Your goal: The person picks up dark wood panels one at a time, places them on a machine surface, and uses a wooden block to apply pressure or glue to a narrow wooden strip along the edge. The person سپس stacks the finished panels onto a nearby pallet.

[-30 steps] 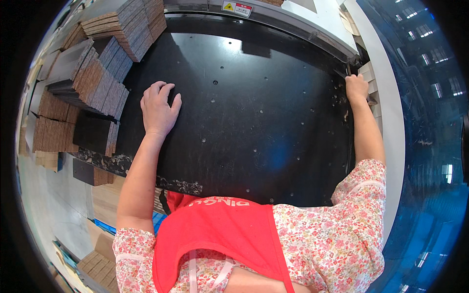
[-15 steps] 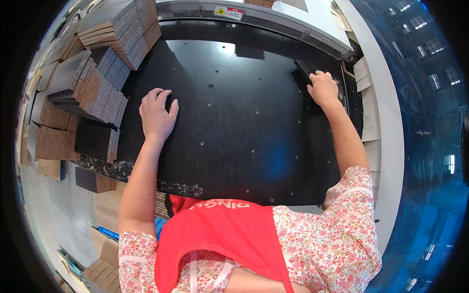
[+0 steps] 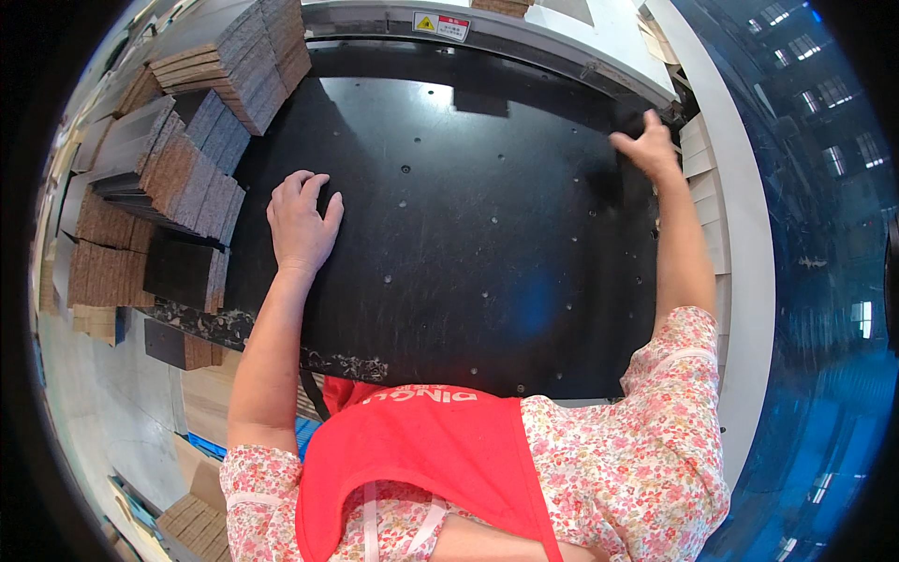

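Black perforated work table (image 3: 449,244), worn near edge. Left hand (image 3: 302,223): flat on the table, fingers spread, holding nothing. Cardboard stacks (image 3: 178,178): just left of it. Right hand (image 3: 646,145): far corner, grasping a dark sheet (image 3: 618,178).

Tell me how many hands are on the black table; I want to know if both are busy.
2. The left hand lies flat on the black table, near the stacked cardboard pieces. The right hand touches its far right corner. No others show.
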A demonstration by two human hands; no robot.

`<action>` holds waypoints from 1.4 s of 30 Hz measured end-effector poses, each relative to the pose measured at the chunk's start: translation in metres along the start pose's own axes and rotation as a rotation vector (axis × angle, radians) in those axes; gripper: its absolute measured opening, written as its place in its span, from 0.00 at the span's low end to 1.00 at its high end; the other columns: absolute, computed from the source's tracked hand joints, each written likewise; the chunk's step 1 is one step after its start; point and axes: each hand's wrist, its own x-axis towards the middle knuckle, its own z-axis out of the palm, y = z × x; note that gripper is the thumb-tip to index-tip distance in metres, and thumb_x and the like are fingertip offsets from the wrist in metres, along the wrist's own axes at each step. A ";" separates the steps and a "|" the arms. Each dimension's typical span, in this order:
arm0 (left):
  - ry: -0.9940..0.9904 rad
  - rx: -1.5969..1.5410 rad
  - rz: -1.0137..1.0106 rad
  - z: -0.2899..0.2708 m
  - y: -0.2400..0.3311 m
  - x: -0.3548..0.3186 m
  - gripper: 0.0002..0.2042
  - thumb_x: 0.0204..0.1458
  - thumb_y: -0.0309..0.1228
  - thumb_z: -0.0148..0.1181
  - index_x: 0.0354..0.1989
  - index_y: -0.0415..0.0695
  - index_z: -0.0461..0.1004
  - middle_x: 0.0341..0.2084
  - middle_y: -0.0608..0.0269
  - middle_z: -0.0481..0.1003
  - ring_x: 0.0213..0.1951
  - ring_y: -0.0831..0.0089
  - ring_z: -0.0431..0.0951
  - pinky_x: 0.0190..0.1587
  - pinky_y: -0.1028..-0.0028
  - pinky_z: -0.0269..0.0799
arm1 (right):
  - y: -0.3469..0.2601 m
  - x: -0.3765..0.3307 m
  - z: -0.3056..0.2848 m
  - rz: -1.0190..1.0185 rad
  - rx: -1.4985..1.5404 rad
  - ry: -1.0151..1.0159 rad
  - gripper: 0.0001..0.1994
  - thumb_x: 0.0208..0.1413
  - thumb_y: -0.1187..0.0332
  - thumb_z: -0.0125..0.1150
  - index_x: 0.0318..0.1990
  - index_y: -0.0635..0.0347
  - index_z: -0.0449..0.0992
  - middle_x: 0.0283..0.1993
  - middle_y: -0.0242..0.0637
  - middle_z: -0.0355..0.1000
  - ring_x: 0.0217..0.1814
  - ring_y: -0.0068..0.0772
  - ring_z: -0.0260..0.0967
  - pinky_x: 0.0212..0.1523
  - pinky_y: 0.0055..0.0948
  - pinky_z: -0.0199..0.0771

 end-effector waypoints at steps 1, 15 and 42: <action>0.001 0.005 0.005 0.000 0.001 0.001 0.16 0.53 0.38 0.64 0.49 0.48 0.76 0.51 0.63 0.70 0.56 0.60 0.68 0.61 0.59 0.62 | 0.013 0.006 -0.005 0.020 0.040 0.153 0.56 0.39 0.45 0.75 0.72 0.67 0.52 0.66 0.62 0.62 0.68 0.58 0.63 0.67 0.46 0.64; -0.006 0.020 0.002 0.000 0.002 0.001 0.16 0.54 0.37 0.63 0.50 0.48 0.76 0.51 0.63 0.71 0.57 0.60 0.69 0.60 0.59 0.63 | 0.052 0.013 0.000 0.015 0.297 0.564 0.57 0.40 0.49 0.79 0.71 0.70 0.49 0.67 0.59 0.61 0.72 0.57 0.57 0.71 0.44 0.58; 0.005 -0.028 -0.017 -0.005 0.006 0.000 0.16 0.53 0.37 0.64 0.49 0.47 0.77 0.51 0.62 0.72 0.57 0.59 0.69 0.61 0.58 0.62 | -0.026 -0.043 -0.009 -0.003 1.621 0.087 0.26 0.57 0.68 0.67 0.62 0.53 0.64 0.56 0.36 0.72 0.52 0.26 0.71 0.53 0.32 0.73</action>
